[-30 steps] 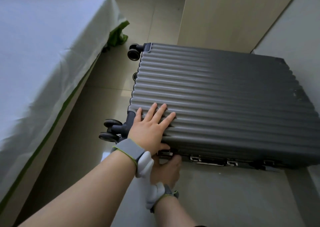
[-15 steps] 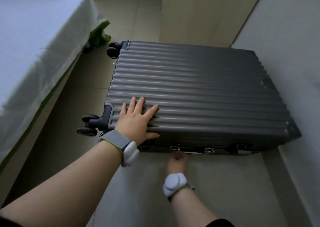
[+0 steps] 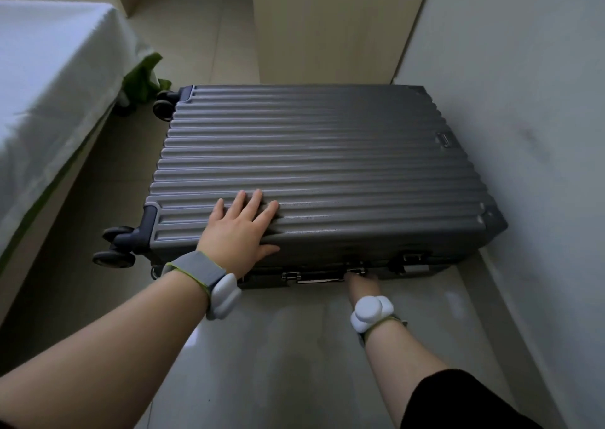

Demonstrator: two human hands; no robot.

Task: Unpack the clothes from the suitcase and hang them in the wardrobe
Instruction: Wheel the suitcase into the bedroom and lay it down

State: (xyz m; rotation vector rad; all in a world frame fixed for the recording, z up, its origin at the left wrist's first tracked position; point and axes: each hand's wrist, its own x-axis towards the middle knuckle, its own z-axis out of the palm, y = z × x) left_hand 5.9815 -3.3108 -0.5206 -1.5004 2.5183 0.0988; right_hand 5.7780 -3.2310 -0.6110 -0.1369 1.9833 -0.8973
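Grey ribbed hard-shell suitcase (image 3: 327,166), one, lies flat and closed under the left hand (image 3: 240,229), whose straight, spread fingers press the lid's near-left part. Right hand (image 3: 362,285) touches the front-edge metal latch (image 3: 357,270); its finger curl is hidden. One white-sheeted bed (image 3: 49,85) left of both hands, pale wall (image 3: 523,134) tight right, glossy floor tiles (image 3: 278,347) beneath the wrists.

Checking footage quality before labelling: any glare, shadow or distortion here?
Head view: soft glare on the floor; suitcase lid sharp; its latch side is shadowed, hiding the fingers of the right hand; wide-angle lens curves the wall edge.
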